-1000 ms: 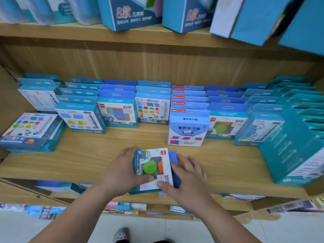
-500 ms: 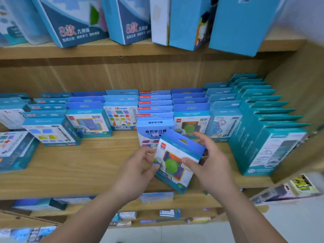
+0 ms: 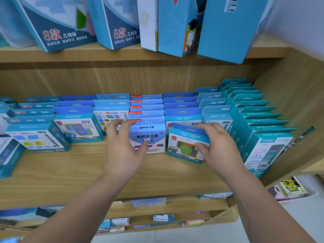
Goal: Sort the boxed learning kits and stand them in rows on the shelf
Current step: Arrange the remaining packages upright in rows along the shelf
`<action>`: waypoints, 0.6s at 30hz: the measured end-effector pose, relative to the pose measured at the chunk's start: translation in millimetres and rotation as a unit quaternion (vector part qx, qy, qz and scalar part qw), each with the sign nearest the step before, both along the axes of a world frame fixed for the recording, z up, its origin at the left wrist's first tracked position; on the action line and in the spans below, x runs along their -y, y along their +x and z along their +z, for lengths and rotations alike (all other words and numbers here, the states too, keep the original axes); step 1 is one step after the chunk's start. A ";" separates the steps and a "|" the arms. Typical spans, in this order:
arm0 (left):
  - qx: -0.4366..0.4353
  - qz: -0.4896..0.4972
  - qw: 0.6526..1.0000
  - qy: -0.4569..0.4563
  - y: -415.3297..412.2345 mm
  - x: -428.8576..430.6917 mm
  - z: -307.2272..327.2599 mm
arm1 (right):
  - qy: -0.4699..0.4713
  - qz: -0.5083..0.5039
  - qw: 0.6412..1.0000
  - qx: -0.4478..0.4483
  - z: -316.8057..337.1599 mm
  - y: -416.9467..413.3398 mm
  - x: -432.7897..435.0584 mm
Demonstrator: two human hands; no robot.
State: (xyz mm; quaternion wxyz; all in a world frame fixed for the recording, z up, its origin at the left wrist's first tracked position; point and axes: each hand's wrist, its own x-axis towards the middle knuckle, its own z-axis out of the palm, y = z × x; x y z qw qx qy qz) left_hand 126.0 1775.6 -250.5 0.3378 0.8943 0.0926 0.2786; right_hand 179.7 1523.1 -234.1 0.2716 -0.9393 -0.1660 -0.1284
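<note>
Pinching teal cardboard kit box point(image 3: 184, 148) by top-right edge with right hand point(image 3: 219, 146), base at wooden shelf board point(image 3: 70, 172) below grip; left hand point(image 3: 122, 146) loosely spread left of grip. Slide straight back against matching row point(image 3: 182, 113) behind grip, keep upright.

Shelf point(image 3: 70, 172): pale wood-grain board, smooth, matt. Boxed kits point(image 3: 185, 148): printed cardboard, slight sheen.

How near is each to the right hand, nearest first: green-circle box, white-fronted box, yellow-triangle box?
1. green-circle box: held by the right hand itself.
2. white-fronted box: just left of that one.
3. yellow-triangle box: far left, front of its row.
</note>
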 end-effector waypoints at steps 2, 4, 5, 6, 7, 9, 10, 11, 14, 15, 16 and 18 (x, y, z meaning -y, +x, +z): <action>-0.030 0.004 0.999 0.024 7.6 -7.0 -1.0 | -0.021 -0.001 1.000 0.014 1.1 5.9 -4.6; -0.061 -0.007 0.997 0.046 15.1 -11.4 -2.6 | -0.040 -0.001 0.999 0.025 2.8 11.3 -8.6; -0.069 -0.015 0.996 0.055 18.5 -13.0 -3.4 | -0.049 0.000 0.998 0.028 3.5 14.2 -10.2; -0.075 -0.019 0.995 0.062 21.1 -14.1 -4.1 | -0.059 0.000 0.998 0.032 4.3 16.9 -11.5; -0.077 -0.018 0.994 0.069 23.2 -15.0 -4.4 | -0.069 0.001 0.997 0.037 5.3 19.4 -12.6; -0.077 -0.008 0.994 0.079 25.9 -16.4 -5.2 | -0.105 0.002 0.992 0.064 6.5 24.0 -13.5; -0.076 -0.005 0.993 0.086 26.1 -17.4 -5.8 | -0.135 0.000 0.987 0.089 6.8 26.5 -13.3; -0.076 -0.005 0.993 0.093 26.2 -18.8 -6.5 | -0.167 -0.003 0.979 0.116 7.4 29.3 -13.0; -0.084 -0.016 0.990 0.109 25.0 -24.3 -9.3 | -0.223 -0.020 0.962 0.155 10.5 36.7 -15.5; -0.085 -0.021 0.990 0.114 24.9 -26.0 -10.0 | -0.232 -0.027 0.960 0.158 11.0 38.8 -17.1; -0.085 -0.024 0.989 0.119 25.2 -27.2 -10.4 | -0.238 -0.035 0.957 0.159 11.1 40.6 -18.9; -0.087 -0.023 0.988 0.125 26.7 -28.6 -10.0 | -0.246 -0.047 0.955 0.160 10.8 42.8 -22.0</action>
